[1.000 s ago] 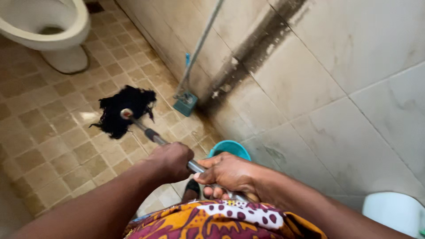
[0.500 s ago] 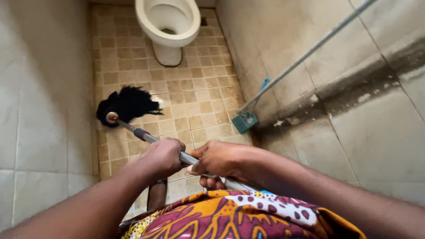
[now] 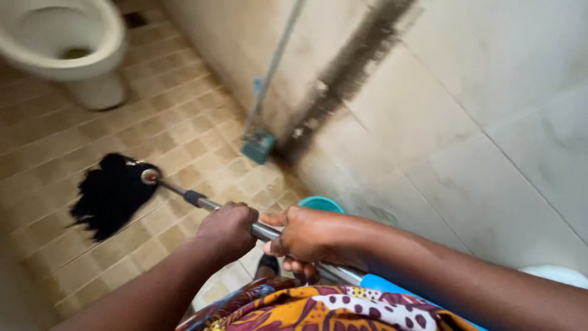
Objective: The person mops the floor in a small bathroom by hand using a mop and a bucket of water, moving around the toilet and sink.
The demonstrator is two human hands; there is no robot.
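With both fists wrapped round the mop handle (image 3: 263, 232), left hand (image 3: 228, 228) ahead of right hand (image 3: 305, 236) for leverage, the black mop head (image 3: 110, 193) sits on the tiled floor (image 3: 184, 135) near the toilet (image 3: 67, 49).

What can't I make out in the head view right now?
- Teal bucket: mostly hidden behind the right hand.
- Mop handle: covered where the left hand grips.
- Toilet: cut by the top-left edge.
- Second mop by the wall: blurred.
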